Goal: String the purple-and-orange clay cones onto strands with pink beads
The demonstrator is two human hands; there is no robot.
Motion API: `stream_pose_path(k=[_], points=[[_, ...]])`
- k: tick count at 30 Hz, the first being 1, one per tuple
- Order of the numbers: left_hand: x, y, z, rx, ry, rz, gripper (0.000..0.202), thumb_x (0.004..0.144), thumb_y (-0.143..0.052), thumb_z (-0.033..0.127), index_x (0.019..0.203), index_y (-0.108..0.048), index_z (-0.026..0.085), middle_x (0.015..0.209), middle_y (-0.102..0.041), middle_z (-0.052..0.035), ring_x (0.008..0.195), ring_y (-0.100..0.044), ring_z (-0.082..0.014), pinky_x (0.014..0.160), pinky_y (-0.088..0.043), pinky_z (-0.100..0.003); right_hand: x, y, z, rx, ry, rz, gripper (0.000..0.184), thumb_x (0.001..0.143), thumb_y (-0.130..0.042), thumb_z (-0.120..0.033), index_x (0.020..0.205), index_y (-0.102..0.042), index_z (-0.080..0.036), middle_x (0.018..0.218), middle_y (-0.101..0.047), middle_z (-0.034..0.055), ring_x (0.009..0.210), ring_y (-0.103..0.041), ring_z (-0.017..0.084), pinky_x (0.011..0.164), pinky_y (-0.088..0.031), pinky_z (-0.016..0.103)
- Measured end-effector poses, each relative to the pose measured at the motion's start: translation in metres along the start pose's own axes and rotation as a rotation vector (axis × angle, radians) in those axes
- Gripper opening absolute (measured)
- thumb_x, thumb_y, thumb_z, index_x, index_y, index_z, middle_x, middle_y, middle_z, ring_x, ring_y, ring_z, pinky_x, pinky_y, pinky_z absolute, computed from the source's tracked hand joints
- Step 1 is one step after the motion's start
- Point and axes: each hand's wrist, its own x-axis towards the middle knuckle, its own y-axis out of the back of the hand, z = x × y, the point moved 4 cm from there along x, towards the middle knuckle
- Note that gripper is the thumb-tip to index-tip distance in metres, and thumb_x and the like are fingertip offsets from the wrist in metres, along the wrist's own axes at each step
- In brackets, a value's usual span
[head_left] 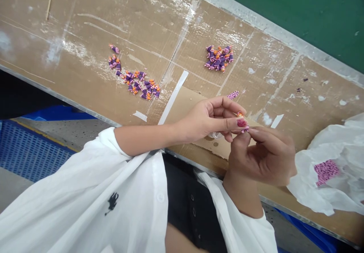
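My left hand (212, 118) and my right hand (265, 154) meet over the near edge of the cardboard-covered table (85, 86). Both pinch one tiny purple and orange piece (241, 117) between their fingertips. A row of several similar purple and orange pieces (136, 81) lies spread to the left. A tighter heap of them (218, 58) lies farther back. A small cluster of pink beads (233, 94) sits just beyond my left fingers.
A white plastic bag (335, 169) at the right holds a pile of pink beads (325, 171). A blue perforated crate (25, 150) stands on the floor at the left. Green floor (298, 7) lies beyond the table's far edge.
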Motion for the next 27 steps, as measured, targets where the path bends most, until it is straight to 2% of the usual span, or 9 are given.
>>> stream_pose_path(k=[4, 13, 22, 27], points=[[0.0001, -0.0005, 0.0017, 0.012, -0.033, -0.014, 0.056, 0.059, -0.098, 0.039, 0.089, -0.058, 0.015, 0.071, -0.067, 0.0070, 0.058, -0.063, -0.0044, 0.059, -0.052, -0.020, 0.0051, -0.0005, -0.0024, 0.031, 0.100, 0.044, 0.029, 0.072, -0.074, -0.001, 0.089, -0.065, -0.023, 0.067, -0.063, -0.0029, 0.053, -0.058, 0.012, 0.050, -0.047, 0.028], [-0.0010, 0.0000, 0.0042, 0.095, -0.050, 0.004, 0.055, 0.061, -0.097, 0.042, 0.088, -0.057, 0.016, 0.074, -0.067, 0.0052, 0.059, -0.062, -0.0041, 0.058, -0.051, -0.021, 0.0074, 0.0012, -0.0063, -0.017, 0.185, -0.003, 0.032, 0.071, -0.072, 0.001, 0.091, -0.062, -0.022, 0.064, -0.059, -0.0041, 0.053, -0.055, 0.012, 0.052, -0.045, 0.028], [0.0012, 0.0007, 0.0071, 0.147, -0.099, -0.035, 0.054, 0.063, -0.096, 0.044, 0.086, -0.056, 0.016, 0.076, -0.064, 0.0051, 0.062, -0.059, -0.0041, 0.055, -0.049, -0.020, 0.0053, 0.0005, -0.0058, -0.015, 0.182, -0.041, 0.035, 0.071, -0.072, 0.004, 0.092, -0.063, -0.021, 0.068, -0.059, -0.0028, 0.056, -0.055, 0.012, 0.052, -0.046, 0.027], [0.0013, 0.0016, 0.0060, 0.176, -0.081, -0.025, 0.057, 0.061, -0.096, 0.048, 0.087, -0.056, 0.016, 0.076, -0.064, 0.0046, 0.064, -0.060, -0.0047, 0.056, -0.049, -0.020, 0.0048, 0.0010, -0.0057, -0.004, 0.154, -0.053, 0.035, 0.073, -0.072, 0.003, 0.094, -0.063, -0.023, 0.068, -0.059, -0.0033, 0.055, -0.055, 0.012, 0.051, -0.046, 0.028]])
